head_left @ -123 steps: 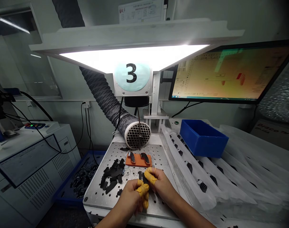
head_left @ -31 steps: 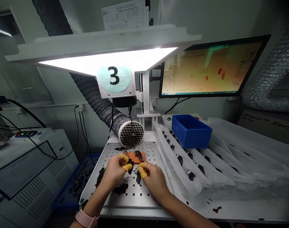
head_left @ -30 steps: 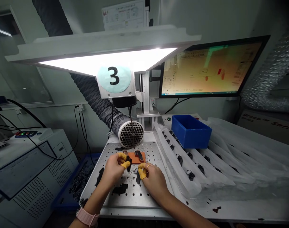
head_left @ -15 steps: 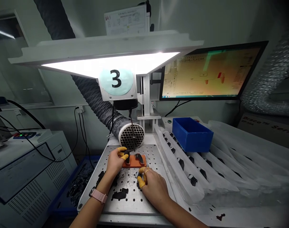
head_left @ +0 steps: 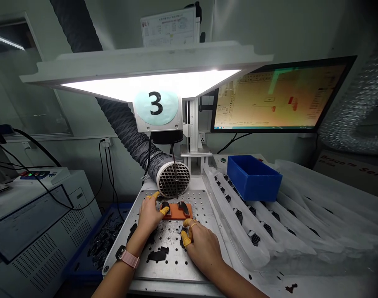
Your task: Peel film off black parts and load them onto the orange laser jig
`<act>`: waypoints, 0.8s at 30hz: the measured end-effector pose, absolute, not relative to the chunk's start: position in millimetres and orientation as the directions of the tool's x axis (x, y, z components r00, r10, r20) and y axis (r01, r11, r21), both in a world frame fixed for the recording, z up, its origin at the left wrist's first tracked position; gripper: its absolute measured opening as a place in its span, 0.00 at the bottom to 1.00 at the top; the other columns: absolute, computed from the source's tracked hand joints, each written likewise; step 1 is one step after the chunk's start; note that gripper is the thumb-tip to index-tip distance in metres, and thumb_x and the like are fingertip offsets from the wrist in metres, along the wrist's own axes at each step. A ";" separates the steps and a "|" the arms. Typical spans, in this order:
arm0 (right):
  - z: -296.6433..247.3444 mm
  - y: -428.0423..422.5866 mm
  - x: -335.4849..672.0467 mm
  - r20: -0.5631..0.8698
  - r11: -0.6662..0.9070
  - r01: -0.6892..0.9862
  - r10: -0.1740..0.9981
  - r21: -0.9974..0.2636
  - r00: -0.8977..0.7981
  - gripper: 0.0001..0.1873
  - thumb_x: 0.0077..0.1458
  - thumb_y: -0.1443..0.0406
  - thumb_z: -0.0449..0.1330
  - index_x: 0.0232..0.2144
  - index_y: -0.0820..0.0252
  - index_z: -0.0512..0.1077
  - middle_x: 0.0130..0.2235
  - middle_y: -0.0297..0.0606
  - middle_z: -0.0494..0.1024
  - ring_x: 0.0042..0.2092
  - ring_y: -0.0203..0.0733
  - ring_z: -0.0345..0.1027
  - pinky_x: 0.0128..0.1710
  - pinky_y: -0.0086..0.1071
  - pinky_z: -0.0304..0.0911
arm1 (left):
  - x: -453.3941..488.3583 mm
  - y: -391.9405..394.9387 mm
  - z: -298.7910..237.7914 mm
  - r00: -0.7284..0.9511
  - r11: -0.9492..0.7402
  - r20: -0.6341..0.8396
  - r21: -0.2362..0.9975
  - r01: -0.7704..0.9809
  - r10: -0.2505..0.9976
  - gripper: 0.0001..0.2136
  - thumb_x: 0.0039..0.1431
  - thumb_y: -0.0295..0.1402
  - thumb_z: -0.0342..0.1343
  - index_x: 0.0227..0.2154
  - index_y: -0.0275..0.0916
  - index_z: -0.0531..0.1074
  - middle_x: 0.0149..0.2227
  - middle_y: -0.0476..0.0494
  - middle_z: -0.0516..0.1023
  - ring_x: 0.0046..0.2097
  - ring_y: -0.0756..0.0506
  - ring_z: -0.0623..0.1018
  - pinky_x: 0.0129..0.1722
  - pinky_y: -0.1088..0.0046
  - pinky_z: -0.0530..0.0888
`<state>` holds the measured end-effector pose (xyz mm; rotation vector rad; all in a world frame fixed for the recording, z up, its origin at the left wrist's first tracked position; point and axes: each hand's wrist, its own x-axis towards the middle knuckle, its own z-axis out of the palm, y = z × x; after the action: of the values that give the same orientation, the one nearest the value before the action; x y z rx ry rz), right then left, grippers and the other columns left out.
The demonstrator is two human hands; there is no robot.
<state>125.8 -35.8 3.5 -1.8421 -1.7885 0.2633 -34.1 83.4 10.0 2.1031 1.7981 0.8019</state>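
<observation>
An orange block [head_left: 175, 214] lies on the perforated metal plate [head_left: 173, 271]. Two dark curved pieces sit on it, a left piece [head_left: 168, 208] and a right piece [head_left: 183, 207]. My left hand [head_left: 149, 215], in yellow finger cots, is at the block's left end. Its thumb tip is against or just beside the left piece, with the index finger stretched away from the thumb. Closer to me, my right hand [head_left: 204, 244] also wears yellow finger cots. Its fingers are pinched on a small grey-and-black piece [head_left: 180, 229], partly hidden by the fingertips.
Black scraps [head_left: 157, 255] lie on the plate. A round grilled duct mouth [head_left: 173, 180] stands behind the block, beneath the lamp panel [head_left: 164, 62]. To the right are a blue bin [head_left: 254, 182] and white trays [head_left: 260, 254] holding black pieces. A blue crate [head_left: 77, 267] of dark parts sits lower left.
My left index finger and thumb have spread apart, off their hold on the left piece on the block. My right hand keeps its pinch almost unmoved. The whole view has shifted slightly.
</observation>
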 end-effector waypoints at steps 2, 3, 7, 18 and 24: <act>4.3 -37.3 125.7 0.246 0.044 0.859 0.964 -0.510 0.097 0.11 0.55 0.67 0.51 0.38 0.56 0.70 0.34 0.35 0.76 0.29 0.39 0.66 0.26 0.29 0.49 | -31.6 79.4 12.1 0.096 -0.200 0.246 0.443 0.874 0.965 0.21 0.48 0.37 0.56 0.47 0.37 0.70 0.40 0.37 0.71 0.46 0.38 0.69 0.43 0.65 0.64; 4.5 -37.7 125.5 0.250 0.045 0.859 0.963 -0.510 0.098 0.11 0.55 0.67 0.50 0.38 0.56 0.70 0.34 0.35 0.76 0.29 0.38 0.67 0.27 0.29 0.49 | -30.3 76.7 13.1 0.110 -0.205 0.246 0.407 0.890 0.963 0.19 0.50 0.37 0.54 0.45 0.38 0.72 0.40 0.38 0.71 0.46 0.38 0.68 0.43 0.65 0.64; 4.6 -36.9 124.6 0.261 0.050 0.867 0.961 -0.495 0.094 0.11 0.54 0.67 0.50 0.38 0.56 0.70 0.35 0.34 0.76 0.30 0.39 0.67 0.27 0.29 0.49 | -26.8 64.7 16.5 0.151 -0.230 0.246 0.338 0.913 0.958 0.15 0.54 0.38 0.48 0.39 0.42 0.76 0.40 0.39 0.71 0.48 0.37 0.67 0.43 0.63 0.62; 2.3 -36.2 124.5 0.253 0.041 0.873 0.963 -0.487 0.096 0.11 0.55 0.67 0.50 0.39 0.56 0.70 0.36 0.35 0.77 0.31 0.40 0.68 0.27 0.30 0.49 | -25.7 55.4 17.1 0.091 -0.163 0.242 0.300 0.940 0.966 0.19 0.54 0.43 0.49 0.47 0.44 0.72 0.44 0.37 0.70 0.49 0.36 0.65 0.43 0.61 0.61; 4.6 -37.0 124.4 0.254 0.036 0.872 0.962 -0.488 0.103 0.11 0.54 0.67 0.50 0.38 0.56 0.70 0.35 0.35 0.77 0.31 0.40 0.68 0.27 0.30 0.49 | -22.4 57.5 16.6 0.060 -0.118 0.201 0.292 0.949 0.978 0.21 0.53 0.43 0.50 0.48 0.41 0.70 0.46 0.35 0.69 0.51 0.35 0.65 0.45 0.60 0.62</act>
<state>124.4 -37.0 4.6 -1.8537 -1.7872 0.2186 -22.4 57.5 16.6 2.2257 2.0301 0.5378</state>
